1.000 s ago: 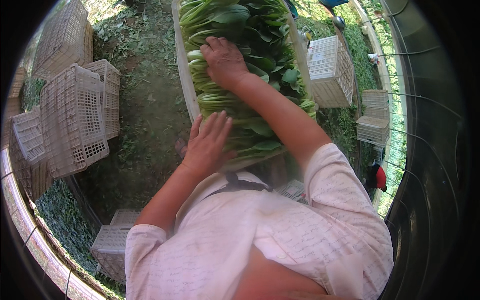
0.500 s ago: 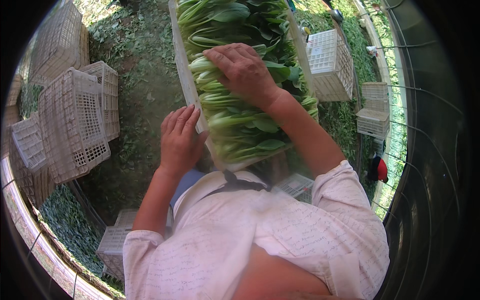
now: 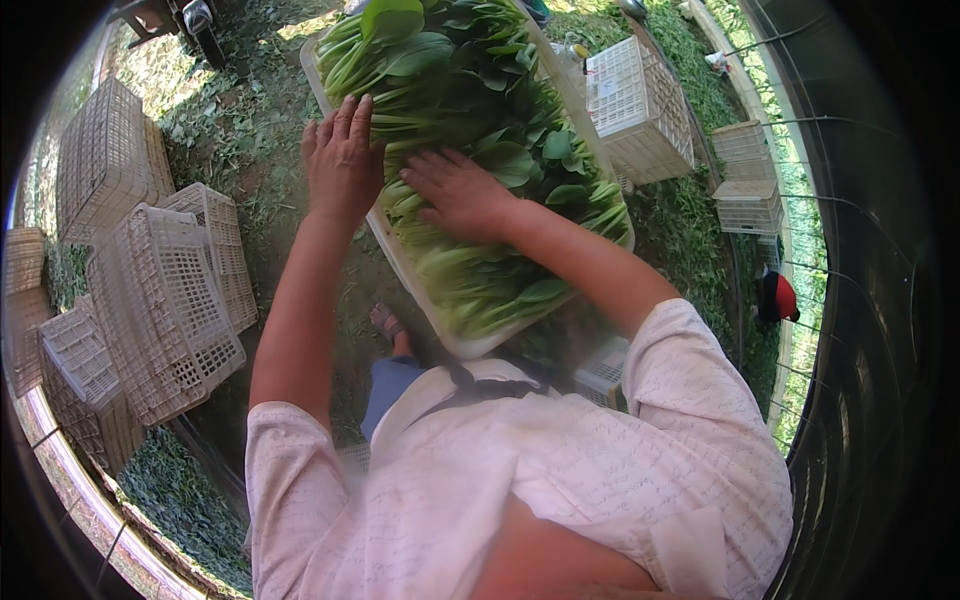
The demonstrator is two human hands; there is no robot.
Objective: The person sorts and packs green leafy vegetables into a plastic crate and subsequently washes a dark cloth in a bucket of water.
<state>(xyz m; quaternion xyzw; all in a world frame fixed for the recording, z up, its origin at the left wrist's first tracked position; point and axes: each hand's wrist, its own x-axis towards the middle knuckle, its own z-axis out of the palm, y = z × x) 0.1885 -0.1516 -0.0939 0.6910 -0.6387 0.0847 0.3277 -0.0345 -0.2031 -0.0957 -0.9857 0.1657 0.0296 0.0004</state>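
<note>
Green leafy vegetables point(image 3: 488, 115) fill a crate point(image 3: 470, 346) at twelve o'clock, left hand point(image 3: 343, 165) open by its rim, right hand point(image 3: 462, 197) flat on stems, seemingly settling them, calling for gentle pressure.

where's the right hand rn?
Head view, near centre: the right hand rests on the leafy greens, right of and slightly lower than the left hand.
</note>
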